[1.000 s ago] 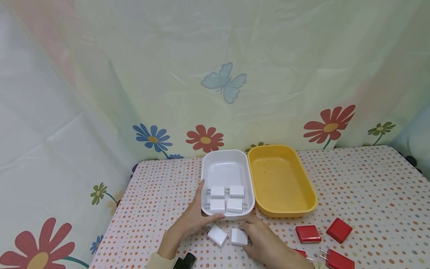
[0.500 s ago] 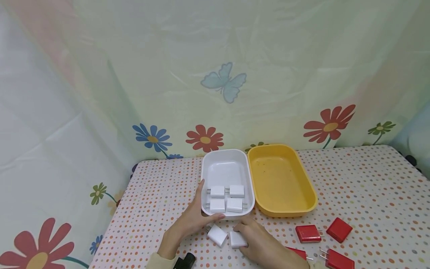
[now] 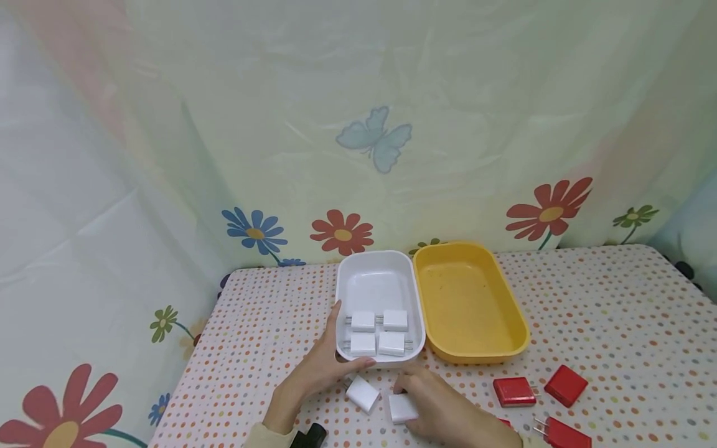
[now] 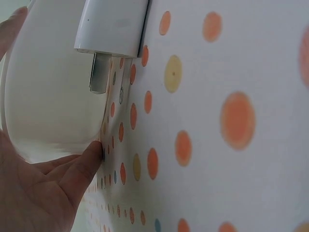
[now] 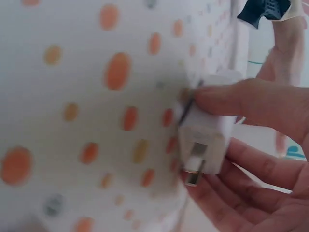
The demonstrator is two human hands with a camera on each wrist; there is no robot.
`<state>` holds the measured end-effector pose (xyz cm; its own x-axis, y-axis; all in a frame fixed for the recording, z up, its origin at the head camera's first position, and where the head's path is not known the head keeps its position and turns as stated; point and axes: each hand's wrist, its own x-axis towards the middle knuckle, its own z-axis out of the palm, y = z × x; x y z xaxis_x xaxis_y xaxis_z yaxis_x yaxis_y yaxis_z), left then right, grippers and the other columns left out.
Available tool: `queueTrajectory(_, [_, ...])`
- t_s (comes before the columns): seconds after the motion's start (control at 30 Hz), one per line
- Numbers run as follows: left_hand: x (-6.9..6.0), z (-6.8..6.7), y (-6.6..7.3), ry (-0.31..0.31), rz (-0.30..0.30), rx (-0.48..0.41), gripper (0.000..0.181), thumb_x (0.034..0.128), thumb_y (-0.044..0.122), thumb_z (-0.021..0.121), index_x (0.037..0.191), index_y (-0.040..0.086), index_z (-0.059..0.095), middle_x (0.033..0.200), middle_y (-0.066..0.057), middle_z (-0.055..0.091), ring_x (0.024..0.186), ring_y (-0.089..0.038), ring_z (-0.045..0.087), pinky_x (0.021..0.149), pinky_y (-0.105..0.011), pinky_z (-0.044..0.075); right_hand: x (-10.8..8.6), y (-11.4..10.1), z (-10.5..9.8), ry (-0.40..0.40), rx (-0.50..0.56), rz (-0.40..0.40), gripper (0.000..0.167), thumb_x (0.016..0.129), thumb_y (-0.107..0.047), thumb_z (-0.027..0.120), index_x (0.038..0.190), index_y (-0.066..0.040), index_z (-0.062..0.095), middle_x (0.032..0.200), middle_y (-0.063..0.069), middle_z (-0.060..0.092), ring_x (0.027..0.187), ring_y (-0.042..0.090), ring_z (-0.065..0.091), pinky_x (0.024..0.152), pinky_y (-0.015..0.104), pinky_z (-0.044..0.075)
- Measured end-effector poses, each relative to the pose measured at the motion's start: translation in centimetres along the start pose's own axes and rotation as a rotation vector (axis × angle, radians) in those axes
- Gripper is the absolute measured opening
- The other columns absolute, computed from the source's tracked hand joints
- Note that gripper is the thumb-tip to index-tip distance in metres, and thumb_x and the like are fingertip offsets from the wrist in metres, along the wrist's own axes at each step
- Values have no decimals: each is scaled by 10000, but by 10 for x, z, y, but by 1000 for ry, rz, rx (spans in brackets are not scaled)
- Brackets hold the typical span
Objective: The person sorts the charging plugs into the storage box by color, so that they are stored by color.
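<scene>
Left hand grips the near-left corner of a white rectangular plastic tray, apparently to steady it; four white plastic charger blocks lie in its near half. Right hand pinches a white boxy plastic charger nearer than the tray, metal prongs exposed. Blur leaves contact with the dotted tabletop unconfirmed. Another loose white plastic charger lies just left; red plastic chargers sit right, seemingly grouped by colour.

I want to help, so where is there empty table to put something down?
Bare table lies right of the yellow tray, beyond the red plugs, and left of the left hand. It's crowded in front of the white tray: the right hand holds a white plug, with another white plug close by.
</scene>
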<state>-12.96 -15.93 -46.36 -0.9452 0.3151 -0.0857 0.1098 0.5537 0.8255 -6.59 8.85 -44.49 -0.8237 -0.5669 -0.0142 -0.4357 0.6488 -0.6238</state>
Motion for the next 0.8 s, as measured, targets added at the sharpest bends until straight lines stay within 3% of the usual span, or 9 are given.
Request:
queueTrajectory(0.17, [-2,-1,-1,6,-1,-4,1243,855,472,862,1692,232,-24,1704,-143,258,1490,-371,376,1158,-639,317,6,-9,-16,-79,20,11,356,655,-52,950,914,-119,716,921,-72,624,806,44,527,712,284,515])
queueTrajectory(0.33, [0,-2,0,8,10,-10,1235,865,468,854,1692,223,-30,1694,-153,281,1463,-364,413,1145,-641,332,21,-26,-53,-86,3,-86,348,656,-73,980,857,-137,703,816,-117,594,741,12,510,675,234,504])
queueTrajectory(0.43, [1,-3,-1,3,20,-27,1228,867,467,852,1691,223,-27,1679,-140,311,1436,-334,440,1146,-625,333,34,-35,-76,-36,-34,-110,349,665,-67,975,872,-119,699,824,-92,603,746,46,519,687,239,511])
queueTrajectory(0.57, [0,-2,-2,-14,18,-46,1227,869,464,851,1688,243,-35,1664,-111,330,1414,-292,452,1146,-604,336,61,-38,-100,44,-63,-75,317,704,-60,964,902,-68,716,825,-46,641,751,104,545,711,261,526])
queueTrajectory(0.8, [-1,-1,-1,-19,-21,-15,1234,865,521,836,1690,256,-43,1705,-132,249,1487,-355,374,1151,-649,324,111,-11,-114,109,-8,26,288,760,-52,932,958,28,738,849,54,685,784,189,601,771,322,577])
